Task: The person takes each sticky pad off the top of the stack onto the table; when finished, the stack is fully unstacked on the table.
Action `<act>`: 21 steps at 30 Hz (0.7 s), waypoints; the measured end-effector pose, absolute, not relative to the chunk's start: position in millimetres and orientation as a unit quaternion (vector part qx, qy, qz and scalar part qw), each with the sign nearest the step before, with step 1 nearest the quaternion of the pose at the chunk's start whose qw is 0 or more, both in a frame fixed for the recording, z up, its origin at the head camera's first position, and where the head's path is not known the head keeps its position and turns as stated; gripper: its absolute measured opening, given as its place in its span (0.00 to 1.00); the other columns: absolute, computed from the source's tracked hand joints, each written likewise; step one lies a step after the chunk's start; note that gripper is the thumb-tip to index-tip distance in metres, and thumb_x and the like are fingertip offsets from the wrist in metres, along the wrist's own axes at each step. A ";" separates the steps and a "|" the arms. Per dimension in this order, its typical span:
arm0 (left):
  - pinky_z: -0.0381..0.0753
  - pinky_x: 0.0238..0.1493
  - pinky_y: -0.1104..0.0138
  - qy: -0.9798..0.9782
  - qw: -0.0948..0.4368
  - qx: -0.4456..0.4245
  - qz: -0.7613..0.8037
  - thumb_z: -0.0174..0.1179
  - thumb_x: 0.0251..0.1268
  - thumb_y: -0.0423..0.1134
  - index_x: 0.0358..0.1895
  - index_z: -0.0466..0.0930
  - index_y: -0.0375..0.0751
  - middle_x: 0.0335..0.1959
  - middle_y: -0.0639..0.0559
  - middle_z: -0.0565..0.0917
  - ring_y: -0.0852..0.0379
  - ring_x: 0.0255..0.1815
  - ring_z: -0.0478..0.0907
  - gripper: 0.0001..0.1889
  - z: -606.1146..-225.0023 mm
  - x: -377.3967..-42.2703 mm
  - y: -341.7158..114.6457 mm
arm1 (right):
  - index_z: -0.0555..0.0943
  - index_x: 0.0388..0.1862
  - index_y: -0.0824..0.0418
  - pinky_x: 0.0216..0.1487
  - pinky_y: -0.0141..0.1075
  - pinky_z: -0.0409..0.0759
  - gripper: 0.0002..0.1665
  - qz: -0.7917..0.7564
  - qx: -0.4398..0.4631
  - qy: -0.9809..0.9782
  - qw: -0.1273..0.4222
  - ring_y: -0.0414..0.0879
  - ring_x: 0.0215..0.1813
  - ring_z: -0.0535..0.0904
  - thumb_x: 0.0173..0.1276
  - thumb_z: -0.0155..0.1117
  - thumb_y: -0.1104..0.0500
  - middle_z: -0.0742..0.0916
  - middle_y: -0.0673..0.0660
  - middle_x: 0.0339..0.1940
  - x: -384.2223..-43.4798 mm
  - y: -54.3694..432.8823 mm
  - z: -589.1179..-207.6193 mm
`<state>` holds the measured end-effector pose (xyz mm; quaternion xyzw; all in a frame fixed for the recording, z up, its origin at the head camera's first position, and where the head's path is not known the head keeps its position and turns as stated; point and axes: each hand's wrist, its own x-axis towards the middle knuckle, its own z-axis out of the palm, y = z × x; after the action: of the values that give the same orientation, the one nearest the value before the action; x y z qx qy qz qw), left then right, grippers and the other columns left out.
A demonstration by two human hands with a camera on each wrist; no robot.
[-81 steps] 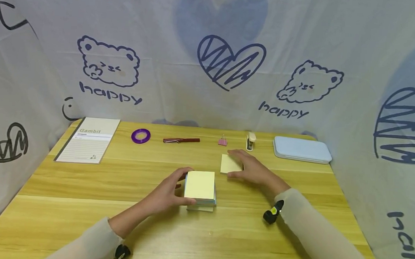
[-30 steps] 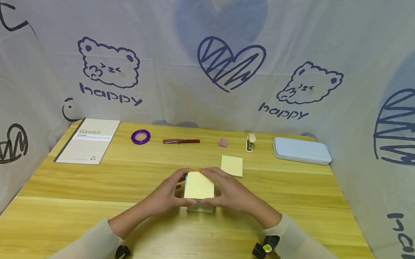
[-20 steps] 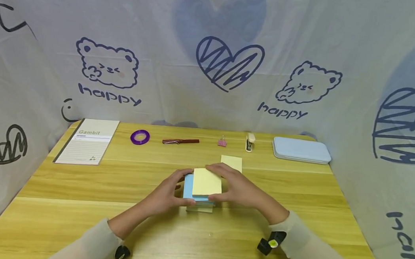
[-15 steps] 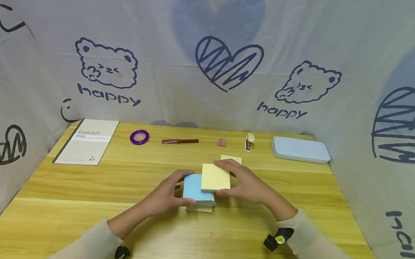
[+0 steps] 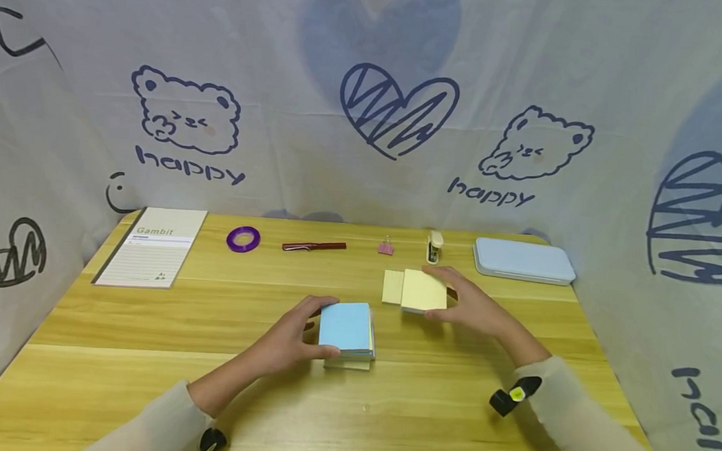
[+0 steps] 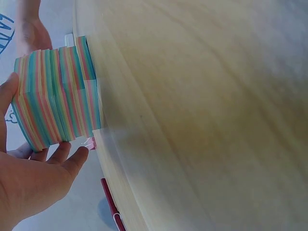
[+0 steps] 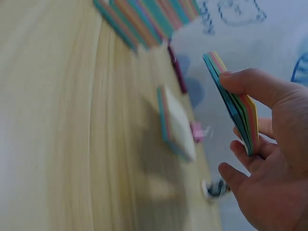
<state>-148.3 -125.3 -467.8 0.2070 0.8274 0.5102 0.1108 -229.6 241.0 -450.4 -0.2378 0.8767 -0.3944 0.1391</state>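
A tall stack of sticky note pads [image 5: 345, 326] stands mid-table with a blue sheet on top; its striped, multicoloured edges show in the left wrist view. My left hand [image 5: 297, 332] grips the stack from its left side, thumb at the near edge and fingers at the far one. Up and to the right, my right hand [image 5: 468, 302] pinches a yellow-topped sticky note pad [image 5: 424, 290] between thumb and fingers. In the right wrist view that held pad [image 7: 236, 103] is raised off the table. Below it a second yellow-topped pad [image 5: 392, 287] lies on the wood, partly covered in the head view.
Along the back edge lie a Gambit notebook [image 5: 151, 247], a purple tape roll [image 5: 243, 239], a dark red pen [image 5: 314, 246], a pink binder clip [image 5: 386, 246], a small stapler [image 5: 434, 247] and a light blue case [image 5: 524, 261]. A printed cloth [image 5: 293, 111] hangs behind the table [image 5: 142, 357].
My right hand came to the stack, took the yellow-topped pad off and carried it right and back over the lying pad, baring the blue sheet. My left hand stayed on the stack.
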 end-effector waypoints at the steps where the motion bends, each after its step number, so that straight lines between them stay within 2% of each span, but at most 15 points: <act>1: 0.67 0.73 0.38 0.828 0.110 0.208 0.510 0.76 0.60 0.42 0.75 0.66 0.40 0.67 0.41 0.73 0.36 0.73 0.67 0.41 -468.0 -148.3 -125.5 | 0.59 0.83 0.58 0.77 0.64 0.60 0.55 -0.393 -0.231 0.879 0.140 0.64 0.81 0.57 0.64 0.78 0.48 0.62 0.64 0.82 -232.4 245.7 -452.6; 9: 0.68 0.72 0.38 0.827 0.109 0.211 0.509 0.76 0.61 0.42 0.75 0.66 0.40 0.68 0.41 0.72 0.36 0.73 0.67 0.41 -469.2 -148.9 -126.4 | 0.59 0.83 0.59 0.77 0.65 0.58 0.56 -0.390 -0.188 0.891 0.139 0.65 0.81 0.56 0.63 0.78 0.49 0.61 0.66 0.82 -249.6 278.8 -472.6; 15: 0.68 0.72 0.38 0.829 0.108 0.211 0.507 0.76 0.61 0.43 0.75 0.66 0.40 0.68 0.41 0.72 0.36 0.73 0.67 0.41 -470.4 -150.0 -126.1 | 0.61 0.81 0.63 0.77 0.60 0.59 0.54 -0.379 -0.183 0.897 0.134 0.62 0.76 0.63 0.62 0.80 0.54 0.66 0.67 0.79 -258.8 288.8 -487.0; 21: 0.68 0.72 0.37 0.828 0.109 0.214 0.506 0.76 0.61 0.42 0.76 0.65 0.38 0.67 0.40 0.72 0.36 0.73 0.67 0.42 -469.6 -149.1 -126.4 | 0.63 0.80 0.65 0.74 0.59 0.63 0.53 -0.376 -0.188 0.896 0.141 0.62 0.71 0.67 0.61 0.80 0.56 0.70 0.68 0.76 -262.3 289.3 -493.0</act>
<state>-149.1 -126.4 -469.6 0.2138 0.8284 0.5061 0.1090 -262.3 289.3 -493.0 -0.1881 0.8963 -0.3760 0.1409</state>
